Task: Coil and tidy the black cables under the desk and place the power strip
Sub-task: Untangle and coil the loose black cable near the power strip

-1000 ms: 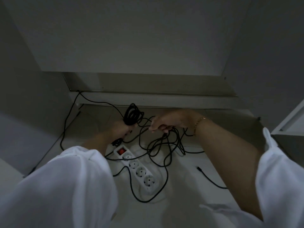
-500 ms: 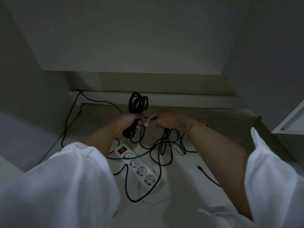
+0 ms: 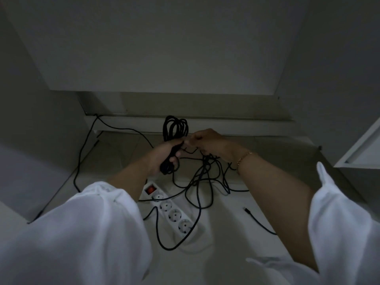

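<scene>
Part-coiled cables [image 3: 175, 129]; power strip [image 3: 171, 211] flat

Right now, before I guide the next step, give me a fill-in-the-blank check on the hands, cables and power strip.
1. Of the left hand and right hand, the one gripping the coiled bundle of black cable is the ____.
2. The long white plastic power strip on the floor shows ____ round sockets.
3. Its rocker switch is coloured ____.
4. The thin gold bracelet sits on the ____ wrist.

Missing words: left; four; red; right.
</scene>
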The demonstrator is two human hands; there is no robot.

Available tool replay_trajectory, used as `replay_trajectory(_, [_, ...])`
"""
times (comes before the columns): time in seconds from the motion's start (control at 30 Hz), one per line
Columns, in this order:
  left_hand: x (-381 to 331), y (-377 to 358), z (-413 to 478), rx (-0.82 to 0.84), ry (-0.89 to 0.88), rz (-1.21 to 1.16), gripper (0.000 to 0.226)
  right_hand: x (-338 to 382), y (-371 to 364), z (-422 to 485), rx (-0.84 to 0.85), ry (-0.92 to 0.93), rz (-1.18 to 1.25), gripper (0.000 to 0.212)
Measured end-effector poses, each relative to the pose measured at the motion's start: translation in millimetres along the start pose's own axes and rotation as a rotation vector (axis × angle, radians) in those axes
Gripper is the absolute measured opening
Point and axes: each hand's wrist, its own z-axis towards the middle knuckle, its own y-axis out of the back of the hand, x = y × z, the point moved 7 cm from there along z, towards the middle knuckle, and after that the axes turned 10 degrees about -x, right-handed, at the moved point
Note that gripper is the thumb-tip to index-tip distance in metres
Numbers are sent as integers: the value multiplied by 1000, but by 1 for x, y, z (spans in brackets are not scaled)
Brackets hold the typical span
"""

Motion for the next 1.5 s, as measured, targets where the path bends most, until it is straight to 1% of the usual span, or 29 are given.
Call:
replay_trajectory(0.1, [-8,12,2,-97,-43,-145,24,0,-13,-4,147,-43,16,12])
replay_trajectory(0.17, [-12,20,2,-133,-59,-235,26,-5,-17,-7,228,-74,-72,10])
replay_trajectory(0.2, [-13,24,2,-134,-60,-246,25,-7,-18,-9,243,-82,-111,15])
replay_trajectory(0.23, [-12,26,2,-127,-55,-213,25,-8,-17,-10,240,-87,-134,23])
replay_trajectory(0.3, [-6,26,1,-84,-51,-29,24,-9,-14,-11,223,-89,-156,32])
replay_trajectory(0.4, [1,18,1,6,-65,225,23,-4,-17,-14,269,-45,-278,33])
replay_trajectory(0.5, [4,10,0,87,-89,387,26,-2,-23,-13,321,-55,-330,31])
replay_trajectory(0.53, [5,9,1,96,-85,416,26,-3,-23,-13,324,-58,-349,31])
replay_trajectory(0.6, [8,11,3,61,-66,457,29,-4,-23,-14,338,-63,-358,31])
replay_trajectory(0.67, [6,13,6,-7,-86,490,40,-4,-20,-13,324,-37,-327,29])
replay_trajectory(0.77, [-4,14,11,-95,-157,360,46,-1,-11,-8,202,-18,-235,29])
replay_trajectory(0.8, [-5,15,13,-117,-161,296,46,-2,-7,-5,160,-36,-218,30])
replay_trajectory(0.9, [-6,20,14,-144,-143,179,37,-12,-3,2,108,-103,-228,34])
replay_trajectory(0.97, [-2,23,16,-112,-120,119,37,-19,2,5,41,-186,-127,25])
replay_trajectory(1.03, [1,23,14,-96,-91,46,36,-23,5,2,7,-280,42,15])
replay_trajectory(1.1, [1,22,12,-81,-84,-19,31,-23,5,-1,31,-318,126,25])
replay_trajectory(1.17, [0,21,11,-60,-74,-48,31,-21,0,-5,99,-353,166,42])
replay_trajectory(1.2, [0,21,11,-54,-61,-53,33,-20,-3,-7,135,-372,179,46])
replay_trajectory(1.23, [0,20,10,-51,-50,-57,34,-19,-6,-8,169,-386,192,44])
replay_trajectory(1.3, [-1,19,7,-45,-33,-63,35,-16,-13,-9,201,-389,230,34])
replay_trajectory(1.37, [-1,17,4,-15,-18,-67,38,-14,-13,-7,141,-383,354,27])
replay_trajectory(1.43, [1,15,2,17,-11,-33,39,-12,-9,-3,56,-383,559,25])
replay_trajectory(1.5, [3,15,2,20,-4,0,36,-11,-7,-2,32,-390,710,24])
